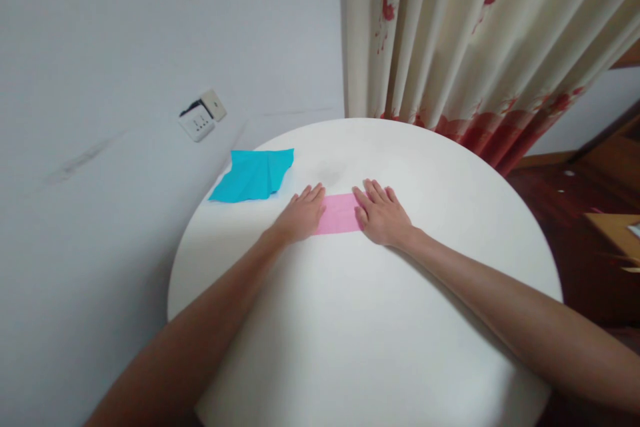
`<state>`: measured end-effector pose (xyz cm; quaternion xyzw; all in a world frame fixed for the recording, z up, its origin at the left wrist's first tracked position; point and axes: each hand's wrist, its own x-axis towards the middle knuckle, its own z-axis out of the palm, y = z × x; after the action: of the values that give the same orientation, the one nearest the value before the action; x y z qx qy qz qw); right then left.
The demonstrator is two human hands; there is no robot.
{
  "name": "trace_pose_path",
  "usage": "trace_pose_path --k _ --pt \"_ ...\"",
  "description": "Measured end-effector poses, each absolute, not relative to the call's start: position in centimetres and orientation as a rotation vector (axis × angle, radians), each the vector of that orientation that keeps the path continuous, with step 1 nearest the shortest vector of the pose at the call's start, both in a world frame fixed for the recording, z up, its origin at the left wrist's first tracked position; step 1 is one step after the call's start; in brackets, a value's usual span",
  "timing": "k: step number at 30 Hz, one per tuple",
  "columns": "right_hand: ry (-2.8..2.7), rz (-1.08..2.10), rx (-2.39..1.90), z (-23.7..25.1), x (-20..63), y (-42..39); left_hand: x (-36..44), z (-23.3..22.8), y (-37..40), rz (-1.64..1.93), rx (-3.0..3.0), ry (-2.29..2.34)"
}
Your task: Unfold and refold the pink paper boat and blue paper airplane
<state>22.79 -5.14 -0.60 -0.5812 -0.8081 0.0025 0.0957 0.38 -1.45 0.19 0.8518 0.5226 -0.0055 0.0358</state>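
Note:
A flat pink sheet [341, 213], paper or thin cloth, lies on the white round table [360, 320]. On its left end rests my left hand [303, 213], palm down with the fingers stretched forward. My right hand [383, 212] lies flat over the opposite end, its fingers somewhat spread. Both ends of the sheet are hidden under the hands, and its middle shows between them. Farther back on the left is a blue sheet [253, 175] with creases and an uneven outline; neither hand touches it.
A pale wall [125, 33] with a socket [199, 122] and a second plate runs along the table's left side. Cream curtains [440, 33] with red patterns hang behind the table. At the far right, a wooden piece of furniture [613, 232] stands above the dark floor.

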Motion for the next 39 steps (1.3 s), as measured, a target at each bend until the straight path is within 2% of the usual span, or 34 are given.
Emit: trace_pose_path --k 2,5,8,13,17,21,31,34,39 --pt "-2.406 0.006 -1.715 -0.6 22.8 -5.2 0.0 0.6 -1.0 0.071 2.598 1.703" --pt "-2.405 0.006 -1.718 -0.7 22.9 -5.2 0.7 1.7 -1.2 0.408 2.629 1.806" --pt "-2.415 -0.005 -1.707 -0.7 22.8 -5.2 2.7 2.6 -2.6 0.678 2.762 1.634" --pt "-2.445 0.01 -1.674 -0.8 22.8 -5.2 5.9 0.8 -5.3 0.48 2.916 1.296" --pt "-2.46 0.009 -1.629 -0.8 22.7 -5.1 6.0 -1.2 -5.1 0.324 2.845 1.302" --pt "-2.453 0.056 -1.635 -0.8 23.2 -4.6 5.1 -1.3 -4.6 0.222 2.787 1.348" --pt "-2.125 0.056 -1.999 -1.1 27.9 -1.8 5.0 -0.7 -4.8 0.168 2.786 1.386" --pt "-1.99 0.016 -1.968 -0.8 28.7 -1.3 4.9 -0.8 -4.7 0.185 2.775 1.39" --pt "-1.961 0.189 -1.728 0.3 29.1 -0.8 4.7 -0.8 -4.5 0.256 2.723 1.405"
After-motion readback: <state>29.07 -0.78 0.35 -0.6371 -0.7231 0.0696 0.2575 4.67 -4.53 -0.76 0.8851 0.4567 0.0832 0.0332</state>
